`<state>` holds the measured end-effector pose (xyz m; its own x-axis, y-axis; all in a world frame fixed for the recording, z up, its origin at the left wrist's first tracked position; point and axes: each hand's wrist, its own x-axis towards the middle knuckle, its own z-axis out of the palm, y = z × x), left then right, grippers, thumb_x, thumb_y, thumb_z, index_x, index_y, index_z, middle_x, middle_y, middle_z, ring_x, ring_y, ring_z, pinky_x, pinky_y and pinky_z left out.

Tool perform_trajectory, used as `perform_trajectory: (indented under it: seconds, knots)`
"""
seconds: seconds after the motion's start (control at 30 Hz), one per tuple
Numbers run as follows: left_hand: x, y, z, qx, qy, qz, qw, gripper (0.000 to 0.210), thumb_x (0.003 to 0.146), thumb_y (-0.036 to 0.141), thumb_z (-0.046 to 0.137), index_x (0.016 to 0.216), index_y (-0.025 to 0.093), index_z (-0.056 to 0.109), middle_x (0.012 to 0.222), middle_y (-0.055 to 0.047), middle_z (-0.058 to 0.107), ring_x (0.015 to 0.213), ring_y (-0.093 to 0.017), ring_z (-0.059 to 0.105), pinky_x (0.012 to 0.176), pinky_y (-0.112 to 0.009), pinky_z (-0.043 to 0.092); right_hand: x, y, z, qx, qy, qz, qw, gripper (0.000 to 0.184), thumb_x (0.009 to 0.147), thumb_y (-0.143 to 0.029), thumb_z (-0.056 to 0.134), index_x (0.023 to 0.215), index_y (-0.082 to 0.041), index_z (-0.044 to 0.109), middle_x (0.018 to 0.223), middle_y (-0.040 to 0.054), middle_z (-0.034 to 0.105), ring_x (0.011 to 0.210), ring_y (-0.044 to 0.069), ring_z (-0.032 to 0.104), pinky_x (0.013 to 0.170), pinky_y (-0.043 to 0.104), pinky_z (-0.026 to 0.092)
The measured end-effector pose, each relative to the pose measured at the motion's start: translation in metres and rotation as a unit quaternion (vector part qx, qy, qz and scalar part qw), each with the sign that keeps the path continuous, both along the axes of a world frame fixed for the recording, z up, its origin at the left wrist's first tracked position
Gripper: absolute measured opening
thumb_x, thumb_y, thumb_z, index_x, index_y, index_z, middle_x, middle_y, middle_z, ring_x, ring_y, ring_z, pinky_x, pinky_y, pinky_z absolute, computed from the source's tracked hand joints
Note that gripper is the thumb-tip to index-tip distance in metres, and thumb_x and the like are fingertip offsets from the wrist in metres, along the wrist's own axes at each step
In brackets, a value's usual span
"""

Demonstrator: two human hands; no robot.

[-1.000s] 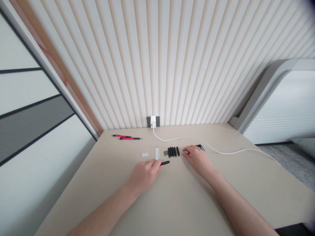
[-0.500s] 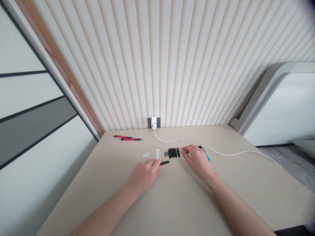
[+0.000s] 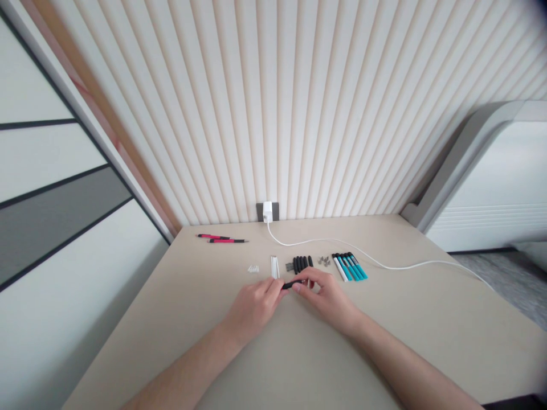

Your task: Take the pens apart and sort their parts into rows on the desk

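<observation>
My left hand (image 3: 256, 304) is closed on the left end of a slim black pen grip (image 3: 291, 284), held nearly level just above the table. The fingers of my right hand (image 3: 327, 293) pinch around its right end; whatever small piece they may hold there is hidden. Just beyond my hands lies a row of several black pen grips (image 3: 301, 264), with small grey pieces (image 3: 289, 266) at its left. Thin white tubes (image 3: 274, 266) lie beyond my left fingers, near small white pieces (image 3: 253, 269). Little metal pieces (image 3: 324, 261) rest beyond my right hand.
To the right lie several teal pen barrels and a white one with black ends (image 3: 349, 266). Two pink and black pens (image 3: 226, 241) lie at the back left. A white cable (image 3: 384, 266) runs across the table (image 3: 273, 364) from a charger (image 3: 267, 212) at the wall.
My right hand has moved left and toward me, from the metal pieces to the right end of the pen grip. The metal pieces and teal barrels are now uncovered. My left hand stays almost in place.
</observation>
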<state>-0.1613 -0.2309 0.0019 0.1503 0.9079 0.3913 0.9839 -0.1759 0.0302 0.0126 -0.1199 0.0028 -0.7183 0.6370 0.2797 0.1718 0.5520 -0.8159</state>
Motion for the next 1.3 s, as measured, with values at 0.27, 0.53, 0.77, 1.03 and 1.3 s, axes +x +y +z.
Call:
perform_trajectory:
  seconds: [0.27, 0.53, 0.77, 1.03, 1.3]
  knots:
    - [-0.006, 0.0, 0.001, -0.025, -0.036, 0.029, 0.999, 0.023, 0.101, 0.028, 0.035, 0.1, 0.021, 0.057, 0.082, -0.001, 0.067, 0.069, -0.015, 0.066, 0.058, -0.024, 0.045, 0.004, 0.004, 0.009, -0.013, 0.062, -0.013, 0.998, 0.018, 0.087, -0.035, 0.06, 0.097, -0.023, 0.069, 0.086, 0.0034, 0.066, 0.077, 0.017, 0.057, 0.071, 0.03, 0.047]
    - [-0.007, 0.0, 0.003, -0.054, -0.084, 0.057, 0.993, 0.023, 0.1, 0.027, 0.033, 0.094, 0.021, 0.055, 0.08, 0.0, 0.066, 0.068, -0.015, 0.064, 0.06, -0.024, 0.044, 0.013, 0.023, 0.016, -0.134, 0.136, -0.065, 0.979, 0.03, 0.088, -0.045, 0.055, 0.1, -0.019, 0.065, 0.095, 0.0081, 0.069, 0.077, 0.017, 0.061, 0.068, 0.031, 0.05]
    - [-0.012, 0.002, 0.002, -0.049, -0.095, 0.078, 0.991, 0.025, 0.1, 0.028, 0.032, 0.091, 0.021, 0.055, 0.079, 0.0, 0.066, 0.064, -0.014, 0.062, 0.057, -0.024, 0.041, 0.021, 0.046, -0.002, 0.059, -0.012, -0.213, 0.975, 0.042, 0.091, -0.046, 0.046, 0.119, -0.018, 0.06, 0.082, 0.0055, 0.067, 0.068, 0.018, 0.059, 0.065, 0.031, 0.046]
    - [-0.01, 0.002, 0.001, -0.051, -0.089, 0.075, 0.992, 0.025, 0.1, 0.028, 0.032, 0.088, 0.022, 0.053, 0.077, 0.001, 0.065, 0.065, -0.014, 0.061, 0.058, -0.024, 0.04, 0.012, 0.044, -0.013, 0.228, -0.172, -0.191, 0.939, 0.033, 0.095, -0.036, 0.047, 0.121, -0.019, 0.058, 0.084, 0.0062, 0.069, 0.084, 0.023, 0.063, 0.075, 0.033, 0.044]
    - [-0.011, 0.002, 0.003, -0.052, -0.089, 0.08, 0.991, 0.024, 0.1, 0.027, 0.033, 0.089, 0.022, 0.053, 0.078, 0.001, 0.065, 0.065, -0.014, 0.062, 0.058, -0.025, 0.039, 0.018, 0.033, -0.005, 0.25, -0.231, -0.178, 0.923, 0.021, 0.093, -0.028, 0.051, 0.107, -0.021, 0.065, 0.09, 0.0075, 0.069, 0.087, 0.023, 0.063, 0.075, 0.032, 0.042]
